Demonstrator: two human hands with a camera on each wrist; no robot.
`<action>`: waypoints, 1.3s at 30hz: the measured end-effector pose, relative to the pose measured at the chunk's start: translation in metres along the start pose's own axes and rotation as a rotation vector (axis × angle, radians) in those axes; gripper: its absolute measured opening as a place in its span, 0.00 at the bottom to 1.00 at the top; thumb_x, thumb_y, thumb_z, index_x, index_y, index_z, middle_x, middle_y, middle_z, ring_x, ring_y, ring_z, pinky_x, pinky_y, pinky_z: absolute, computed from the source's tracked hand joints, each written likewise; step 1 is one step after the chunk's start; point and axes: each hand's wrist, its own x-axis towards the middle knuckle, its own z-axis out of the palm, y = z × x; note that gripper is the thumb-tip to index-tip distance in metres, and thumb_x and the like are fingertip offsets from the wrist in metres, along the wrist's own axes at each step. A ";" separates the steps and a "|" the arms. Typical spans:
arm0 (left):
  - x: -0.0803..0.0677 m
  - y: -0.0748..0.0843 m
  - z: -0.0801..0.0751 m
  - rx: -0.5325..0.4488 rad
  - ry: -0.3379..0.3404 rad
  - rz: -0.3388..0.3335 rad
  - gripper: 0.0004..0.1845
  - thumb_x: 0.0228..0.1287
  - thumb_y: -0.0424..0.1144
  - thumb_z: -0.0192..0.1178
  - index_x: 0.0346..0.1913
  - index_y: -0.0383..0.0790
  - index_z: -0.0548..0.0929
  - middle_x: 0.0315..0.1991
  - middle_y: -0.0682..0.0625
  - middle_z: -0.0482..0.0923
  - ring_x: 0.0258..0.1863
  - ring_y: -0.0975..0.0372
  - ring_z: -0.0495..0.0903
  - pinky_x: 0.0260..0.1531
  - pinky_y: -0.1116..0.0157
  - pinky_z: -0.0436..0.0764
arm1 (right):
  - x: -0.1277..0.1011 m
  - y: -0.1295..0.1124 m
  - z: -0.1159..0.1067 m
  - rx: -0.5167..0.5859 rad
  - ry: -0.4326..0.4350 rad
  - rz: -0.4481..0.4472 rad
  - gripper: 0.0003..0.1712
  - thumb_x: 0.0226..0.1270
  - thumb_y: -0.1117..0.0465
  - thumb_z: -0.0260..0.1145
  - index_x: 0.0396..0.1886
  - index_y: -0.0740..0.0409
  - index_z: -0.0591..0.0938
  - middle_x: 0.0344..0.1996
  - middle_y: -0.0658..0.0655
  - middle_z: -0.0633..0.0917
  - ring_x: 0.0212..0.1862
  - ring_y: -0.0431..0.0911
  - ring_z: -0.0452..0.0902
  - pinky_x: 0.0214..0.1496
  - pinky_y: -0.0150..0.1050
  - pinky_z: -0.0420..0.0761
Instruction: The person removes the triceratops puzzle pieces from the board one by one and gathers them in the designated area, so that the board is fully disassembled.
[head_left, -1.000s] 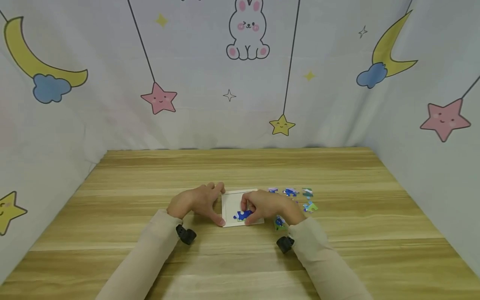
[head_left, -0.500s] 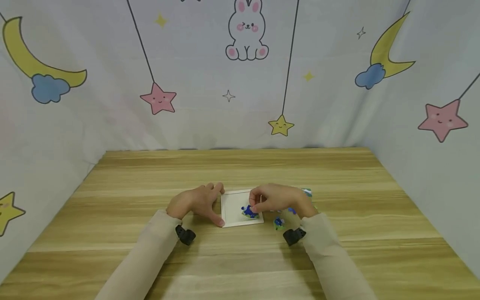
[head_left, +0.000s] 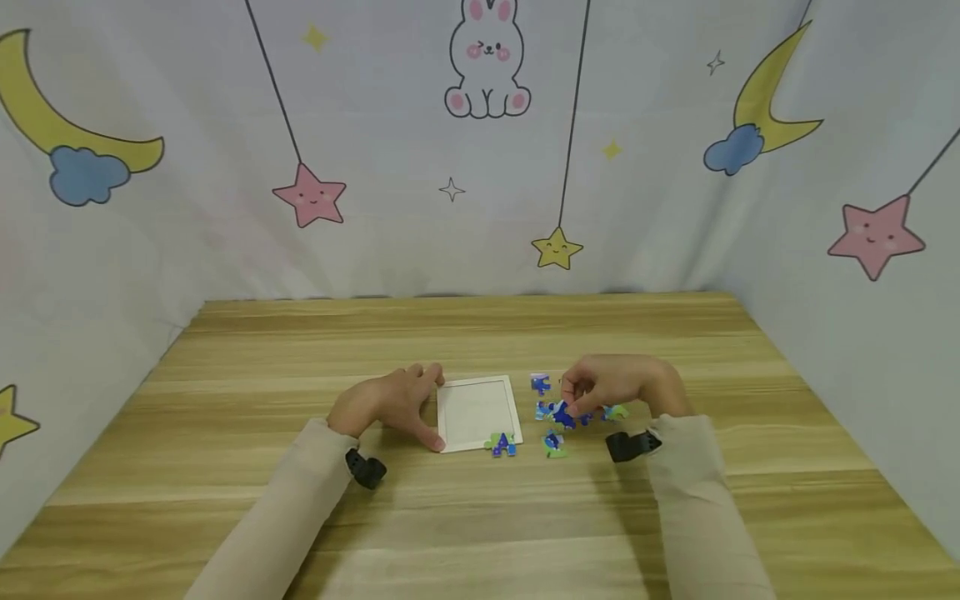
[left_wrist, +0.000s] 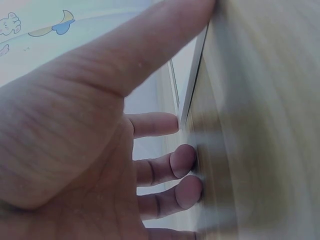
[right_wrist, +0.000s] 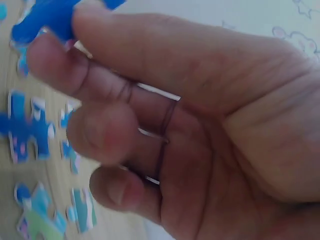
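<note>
A white square tray (head_left: pixel 478 400) lies flat on the wooden table (head_left: pixel 480 333). My left hand (head_left: pixel 429 408) rests against its left edge, thumb at the near corner and fingers at the far corner, gripping nothing. In the left wrist view the thumb and relaxed fingers (left_wrist: pixel 182 160) touch the tray's rim (left_wrist: pixel 192 95). My right hand (head_left: pixel 572 406) is to the right of the tray, among loose puzzle pieces. Its thumb and forefinger pinch a blue puzzle piece (head_left: pixel 564 415) (right_wrist: pixel 40 22) just above the table.
One loose piece (head_left: pixel 501 445) lies at the tray's near right corner. Others lie at the far side (head_left: pixel 540 383), the near side (head_left: pixel 555 446) and by the right wrist (head_left: pixel 617 412). Printed cloth walls close in the table at the back and both sides.
My right hand has left the tray and moved right to the loose pieces, where it pinches a blue one. The tray's inside now shows bare, with a piece at its near right corner.
</note>
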 end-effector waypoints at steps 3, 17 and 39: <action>-0.001 -0.001 -0.001 0.001 0.005 0.006 0.46 0.50 0.59 0.76 0.62 0.38 0.63 0.51 0.40 0.70 0.50 0.47 0.73 0.53 0.48 0.73 | -0.003 0.004 -0.003 0.004 -0.014 0.055 0.05 0.67 0.73 0.64 0.30 0.64 0.81 0.25 0.55 0.82 0.25 0.42 0.69 0.30 0.36 0.71; -0.006 -0.001 -0.003 0.003 0.004 -0.010 0.46 0.49 0.59 0.76 0.62 0.39 0.63 0.51 0.41 0.69 0.50 0.47 0.73 0.52 0.49 0.74 | -0.008 -0.001 0.001 -0.063 -0.048 0.273 0.03 0.62 0.71 0.68 0.30 0.61 0.86 0.27 0.49 0.85 0.26 0.39 0.71 0.28 0.32 0.66; -0.004 -0.001 -0.001 0.016 -0.009 -0.021 0.46 0.51 0.60 0.75 0.64 0.39 0.62 0.52 0.42 0.69 0.51 0.48 0.74 0.53 0.51 0.74 | 0.056 -0.038 0.049 -0.181 -0.006 -0.090 0.15 0.61 0.62 0.75 0.44 0.58 0.81 0.24 0.49 0.78 0.26 0.38 0.71 0.32 0.33 0.72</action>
